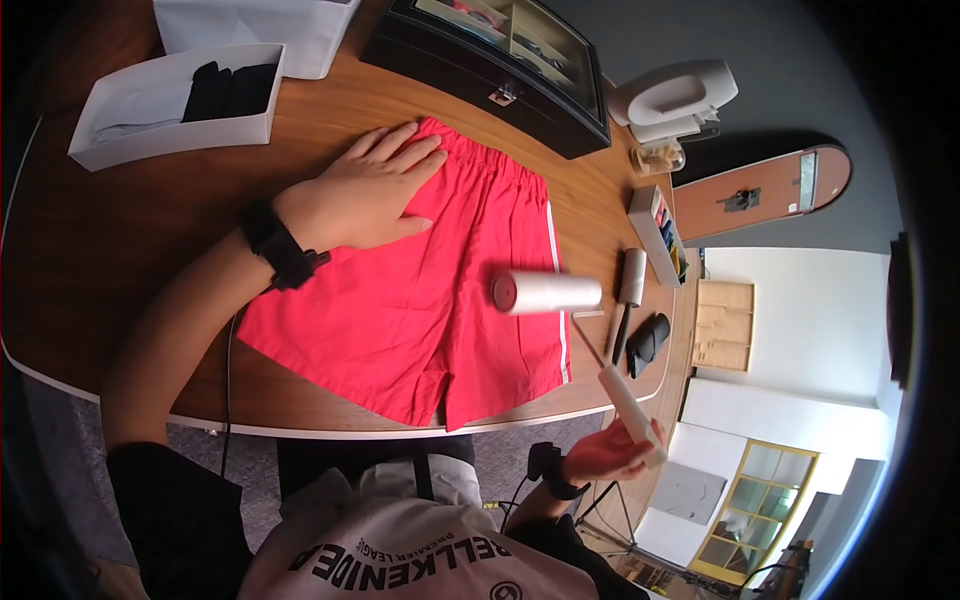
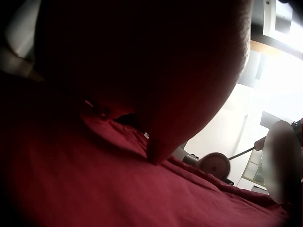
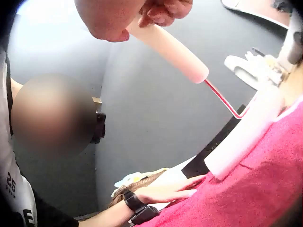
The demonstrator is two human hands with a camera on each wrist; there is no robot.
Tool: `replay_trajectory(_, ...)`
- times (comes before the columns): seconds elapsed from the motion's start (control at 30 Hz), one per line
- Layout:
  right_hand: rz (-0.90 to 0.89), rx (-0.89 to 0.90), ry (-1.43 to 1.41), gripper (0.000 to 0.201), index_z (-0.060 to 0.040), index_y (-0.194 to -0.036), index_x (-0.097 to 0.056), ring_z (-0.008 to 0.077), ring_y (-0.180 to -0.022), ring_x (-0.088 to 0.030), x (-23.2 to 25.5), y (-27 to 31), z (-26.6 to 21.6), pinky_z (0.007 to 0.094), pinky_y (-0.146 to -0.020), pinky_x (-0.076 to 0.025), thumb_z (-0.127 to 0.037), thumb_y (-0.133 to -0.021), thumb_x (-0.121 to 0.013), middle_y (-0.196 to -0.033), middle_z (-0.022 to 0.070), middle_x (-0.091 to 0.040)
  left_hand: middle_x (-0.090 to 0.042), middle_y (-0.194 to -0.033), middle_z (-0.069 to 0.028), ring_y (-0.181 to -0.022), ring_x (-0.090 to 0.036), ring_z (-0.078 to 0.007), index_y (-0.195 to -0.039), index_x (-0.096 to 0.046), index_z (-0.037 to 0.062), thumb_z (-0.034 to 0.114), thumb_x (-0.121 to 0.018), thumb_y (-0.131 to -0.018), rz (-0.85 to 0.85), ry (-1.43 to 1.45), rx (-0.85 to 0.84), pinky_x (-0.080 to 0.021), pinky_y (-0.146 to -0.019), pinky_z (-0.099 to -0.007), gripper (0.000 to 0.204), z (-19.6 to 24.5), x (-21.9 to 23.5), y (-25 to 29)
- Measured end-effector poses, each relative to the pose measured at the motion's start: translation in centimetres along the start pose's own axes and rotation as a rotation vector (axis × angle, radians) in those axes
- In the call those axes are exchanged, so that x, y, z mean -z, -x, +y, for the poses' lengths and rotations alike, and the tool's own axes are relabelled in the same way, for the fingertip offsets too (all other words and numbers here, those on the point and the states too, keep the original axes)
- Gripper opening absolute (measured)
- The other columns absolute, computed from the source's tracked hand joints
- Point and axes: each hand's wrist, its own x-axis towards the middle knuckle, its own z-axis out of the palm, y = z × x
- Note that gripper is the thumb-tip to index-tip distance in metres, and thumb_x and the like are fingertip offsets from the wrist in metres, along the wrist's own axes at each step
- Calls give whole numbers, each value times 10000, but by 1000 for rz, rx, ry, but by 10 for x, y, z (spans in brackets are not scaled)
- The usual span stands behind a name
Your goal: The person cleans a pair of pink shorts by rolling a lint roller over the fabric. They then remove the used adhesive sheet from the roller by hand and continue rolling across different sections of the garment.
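Observation:
Red shorts [image 1: 400, 290] with a gathered waistband and a white side stripe are spread flat on the wooden table. My left hand [image 1: 365, 190] rests palm down on them near the waistband, fingers extended. In the right wrist view the same left hand [image 3: 165, 193] lies along the red cloth. My right hand [image 1: 610, 452] grips the pale handle of a lint roller [image 1: 550, 292], joined to its white roll by a thin bent rod. The roll lies over the striped leg, right at the cloth in the right wrist view. Dark in the left wrist view, my left hand overhangs the shorts [image 2: 118, 184].
Beyond the waistband stands a black glass-lidded case [image 1: 500, 75]. An open white box [image 1: 180, 105] holds folded dark and white cloth. Near the right table edge lie another roller with a dark handle [image 1: 632, 278], a black pouch [image 1: 648, 342] and a small box of colourful items [image 1: 657, 235].

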Motion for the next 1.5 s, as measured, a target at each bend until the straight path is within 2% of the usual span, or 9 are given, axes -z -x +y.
replay_trajectory(0.13, 260, -25, 26, 419, -51, -1133, -535, 204, -905, -618, 1, -13, -18, 348, -793, -533, -446, -1006, -477, -1026, 84, -535, -281, -1614, -180, -1515, -194, -345, -1547, -284, 3, 424, -601, -948, -3, 8, -5, -161, -1238, -459, 799, 0, 0, 0)
replay_trajectory(0.37, 218, 16, -49, 407, -65, -1118, -533, 188, -834, -622, 3, -13, -8, 332, -767, -528, -452, -1000, -495, -939, 70, -559, -283, -1612, -182, -1513, -197, -349, -1546, -288, 4, 428, -601, -948, 10, -5, -4, -167, -1236, -463, 797, -1, -2, -1)
replay_trajectory(0.43, 47, -64, 27, 436, -53, -1089, -533, 180, -719, -617, -5, -5, -3, 308, -684, -525, -480, -1006, -495, -871, 65, -565, -283, -1613, -180, -1513, -196, -349, -1544, -291, 3, 429, -600, -949, -3, 3, -2, -166, -1236, -464, 794, -1, -2, -1)
replay_trajectory(0.47, -351, -109, 87, 458, -9, -1125, -562, 154, -624, -588, 11, -7, -1, 265, -599, -496, -451, -1008, -542, -829, 78, -578, -283, -1613, -180, -1513, -196, -349, -1544, -291, 3, 429, -600, -949, -1, 3, -2, -166, -1236, -464, 794, -1, -2, -1)
replay_trajectory(0.5, -350, -108, 86, 458, -9, -1125, -562, 154, -624, -588, 7, -6, 0, 265, -599, -496, -451, -1008, -542, -829, 78, -578, -283, -1613, -179, -1513, -196, -350, -1543, -292, 4, 429, -600, -949, 0, 1, -2, -165, -1236, -465, 793, -1, -2, -1)
replay_trajectory(0.57, -695, -165, 277, 427, 24, -1201, -594, 123, -587, -563, -6, -2, 5, 232, -556, -461, -349, -995, -620, -826, 77, -605, -284, -1613, -178, -1513, -196, -351, -1543, -293, 4, 429, -599, -949, 2, -1, 3, -165, -1237, -466, 791, -1, -2, 0)
replay_trajectory(0.8, -691, -313, 320, 242, 37, -1215, -618, 63, -619, -550, -24, 19, 13, 208, -575, -445, -55, -993, -592, -772, 17, -613, -287, -1612, -178, -1513, -197, -353, -1538, -305, 5, 426, -600, -949, 5, 16, 6, -163, -1237, -464, 782, 0, -2, 0)
replay_trajectory(1.17, -896, -352, 356, 342, -28, -1286, -592, 48, -700, -517, -39, 30, 28, 205, -618, -407, -36, -951, -660, -889, -5, -600, -294, -1607, -181, -1510, -207, -347, -1535, -313, 8, 427, -597, -949, 16, 4, 3, -173, -1234, -462, 775, -1, -3, 1)
replay_trajectory(1.5, -1100, -240, 459, 495, -3, -1334, -557, 124, -761, -563, -46, 19, -6, 261, -703, -467, -12, -864, -712, -1153, 104, -596, -298, -1605, -182, -1509, -209, -347, -1532, -319, 7, 427, -602, -943, 23, 0, 4, -175, -1233, -466, 777, -1, -3, 0)
